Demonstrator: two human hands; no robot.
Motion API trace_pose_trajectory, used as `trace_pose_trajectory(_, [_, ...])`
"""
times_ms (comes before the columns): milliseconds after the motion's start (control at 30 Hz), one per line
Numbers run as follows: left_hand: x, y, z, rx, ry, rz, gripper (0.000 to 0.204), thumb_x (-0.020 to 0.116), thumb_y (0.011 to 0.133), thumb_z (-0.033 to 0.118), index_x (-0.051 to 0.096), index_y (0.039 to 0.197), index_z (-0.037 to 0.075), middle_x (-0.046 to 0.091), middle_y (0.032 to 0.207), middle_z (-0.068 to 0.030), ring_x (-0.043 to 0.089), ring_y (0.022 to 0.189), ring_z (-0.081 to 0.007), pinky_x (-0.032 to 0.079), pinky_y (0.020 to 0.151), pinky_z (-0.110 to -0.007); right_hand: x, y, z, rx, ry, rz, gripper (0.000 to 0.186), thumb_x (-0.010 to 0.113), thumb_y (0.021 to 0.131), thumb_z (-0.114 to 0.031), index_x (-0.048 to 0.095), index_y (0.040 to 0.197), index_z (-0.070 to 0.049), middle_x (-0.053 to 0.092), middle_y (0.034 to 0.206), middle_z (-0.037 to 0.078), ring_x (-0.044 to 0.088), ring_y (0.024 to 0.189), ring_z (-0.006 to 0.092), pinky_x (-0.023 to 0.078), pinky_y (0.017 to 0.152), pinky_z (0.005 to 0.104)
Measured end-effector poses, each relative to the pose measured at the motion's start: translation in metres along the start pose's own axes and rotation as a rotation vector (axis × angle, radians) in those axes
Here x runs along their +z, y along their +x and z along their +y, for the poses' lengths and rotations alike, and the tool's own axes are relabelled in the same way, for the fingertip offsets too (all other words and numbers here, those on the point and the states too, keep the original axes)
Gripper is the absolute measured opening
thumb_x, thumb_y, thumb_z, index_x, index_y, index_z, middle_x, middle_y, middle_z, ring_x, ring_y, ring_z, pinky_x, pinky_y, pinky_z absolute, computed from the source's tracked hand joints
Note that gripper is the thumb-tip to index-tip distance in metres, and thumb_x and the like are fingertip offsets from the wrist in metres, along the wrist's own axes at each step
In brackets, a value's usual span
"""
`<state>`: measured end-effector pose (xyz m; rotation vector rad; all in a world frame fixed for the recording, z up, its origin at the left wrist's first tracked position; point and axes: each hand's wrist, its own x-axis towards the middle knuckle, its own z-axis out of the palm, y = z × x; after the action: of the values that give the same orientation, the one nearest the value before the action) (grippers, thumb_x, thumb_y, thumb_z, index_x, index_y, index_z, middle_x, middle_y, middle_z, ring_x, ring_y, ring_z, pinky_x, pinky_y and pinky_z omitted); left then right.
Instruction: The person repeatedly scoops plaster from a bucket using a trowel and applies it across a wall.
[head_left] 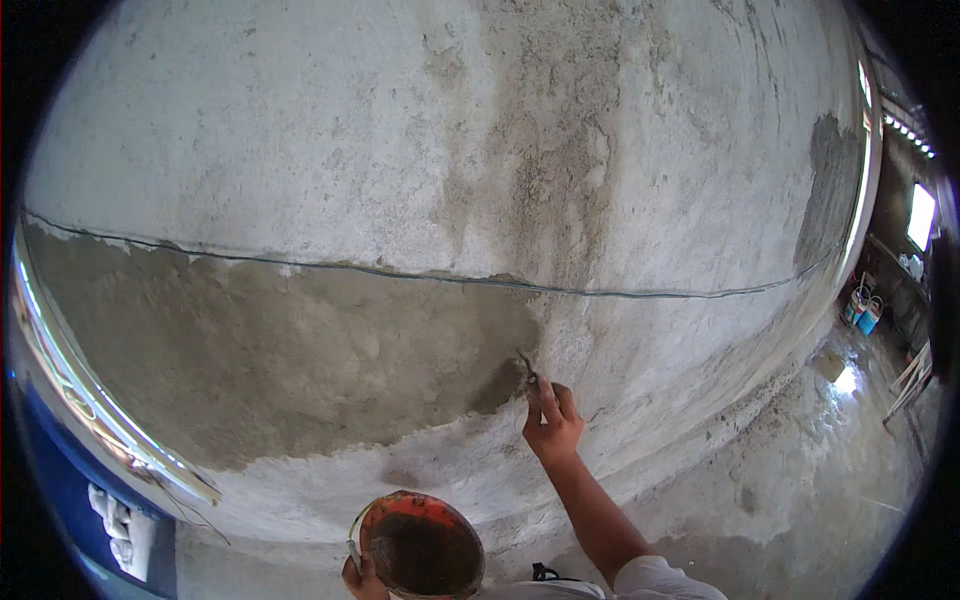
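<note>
My right hand (555,425) is closed around a trowel (529,368), seen edge-on as a thin dark blade. The blade is at the right edge of a damp grey-brown patch of mortar (290,350) on the pale wall (330,130); whether it presses on the surface I cannot tell. Low in front of me, my left hand (366,578) grips the left side of an orange-red bucket (437,507) by its rim and handle. Dark mortar, or its residue, coats the inside of the bucket.
A thin cable (440,278) runs across the wall above the patch. Rods or strips (140,440) lean along the far left. At the right are blue containers (866,318), a small block (829,366) and pale poles (910,380) on the wet concrete floor (740,490).
</note>
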<state>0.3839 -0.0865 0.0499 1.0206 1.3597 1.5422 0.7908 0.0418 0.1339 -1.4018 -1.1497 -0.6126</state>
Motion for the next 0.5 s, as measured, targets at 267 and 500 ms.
trace_pose_trajectory(267, [-0.028, 0.008, 0.004, -0.016, -0.057, 0.008, 0.027, 0.063, 0.1, 0.017, 0.059, 0.119, -0.002, 0.063, 0.101, -0.0066, 0.061, 0.09, -0.0168, 0.052, 0.081, -0.035, -0.015, -0.047, -0.005, 0.2, 0.078, 0.055, 0.048, 0.071, 0.083, 0.0, 0.062, 0.13, -0.005, 0.067, 0.103, 0.014, 0.07, 0.082, 0.031, 0.057, 0.066, 0.038])
trace_pose_trajectory(500, [-0.043, 0.022, -0.014, -0.009, 0.011, 0.067, 0.025, 0.062, 0.1, 0.016, 0.058, 0.119, 0.0, 0.061, 0.1, -0.0044, 0.06, 0.088, -0.0149, 0.051, 0.079, -0.033, 0.008, -0.011, -0.028, 0.088, 0.043, -0.013, 0.052, 0.073, 0.082, -0.004, 0.063, 0.132, -0.013, 0.068, 0.105, 0.011, 0.071, 0.084, 0.0293, 0.058, 0.067, 0.0367])
